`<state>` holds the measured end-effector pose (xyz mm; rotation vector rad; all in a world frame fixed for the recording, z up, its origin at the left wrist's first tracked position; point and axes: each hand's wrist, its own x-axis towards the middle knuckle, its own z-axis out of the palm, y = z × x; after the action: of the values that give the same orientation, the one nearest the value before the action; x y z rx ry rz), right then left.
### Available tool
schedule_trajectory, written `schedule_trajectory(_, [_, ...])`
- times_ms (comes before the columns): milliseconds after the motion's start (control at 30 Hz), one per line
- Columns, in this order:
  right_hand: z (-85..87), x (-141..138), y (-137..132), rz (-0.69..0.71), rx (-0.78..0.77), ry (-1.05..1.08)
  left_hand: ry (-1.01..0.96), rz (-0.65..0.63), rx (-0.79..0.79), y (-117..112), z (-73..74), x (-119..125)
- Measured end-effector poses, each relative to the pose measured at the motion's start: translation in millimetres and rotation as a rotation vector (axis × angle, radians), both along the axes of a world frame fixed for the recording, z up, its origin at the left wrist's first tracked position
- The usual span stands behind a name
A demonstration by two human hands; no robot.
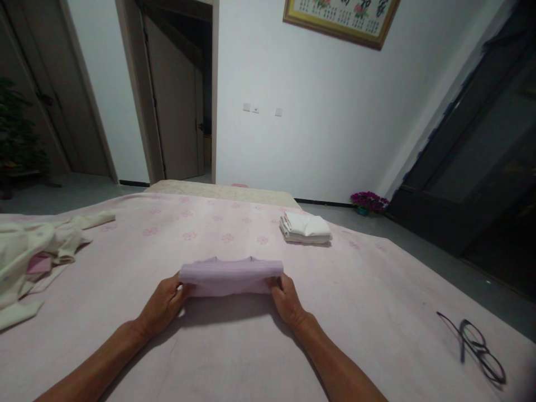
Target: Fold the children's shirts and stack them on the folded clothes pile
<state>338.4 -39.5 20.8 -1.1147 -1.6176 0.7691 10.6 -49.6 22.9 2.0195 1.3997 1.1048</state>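
Note:
A light purple garment point(232, 276), folded into a flat wide strip, is held between my two hands just above the pink sheet point(234, 357). My left hand point(165, 301) pinches its left end, thumb toward me. At the right end my right hand point(287, 296) grips the cloth in the same way, its fingertips partly hidden under the fold. A shadow falls on the sheet below the garment. Beyond it, to the right, lies a stack of folded white clothes point(307, 228).
Loose cream clothes point(42, 251) lie heaped at the left. A pair of dark-framed glasses point(475, 346) rests near the right edge of the bed. Purple flowers point(368, 201) stand on the floor by the far wall, and a door point(173, 100) is at the back left.

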Motion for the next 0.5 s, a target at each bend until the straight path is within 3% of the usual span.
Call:
schedule_trajectory(67, [1.2, -4.8, 4.1, 0.004, -0.023, 0.073, -0.035, 0.124, -0.028, 3.6, 1.2, 10.3])
schedule_trajectory(200, [4.5, -8.4, 11.0, 0.153, -0.068, 0.131, -0.068, 0.278, -0.062, 17.6, 6.2, 26.3])
schedule_trajectory(367, [-4.8, -11.9, 27.9, 0.048, -0.170, 0.203, 0.050, 0.394, -0.136, 37.0, 9.9, 31.7])
schedule_trajectory(500, [-11.0, -12.7, 38.6, -0.107, -0.173, 0.082, 0.089, 0.397, -0.235, 46.3, 5.8, 28.5])
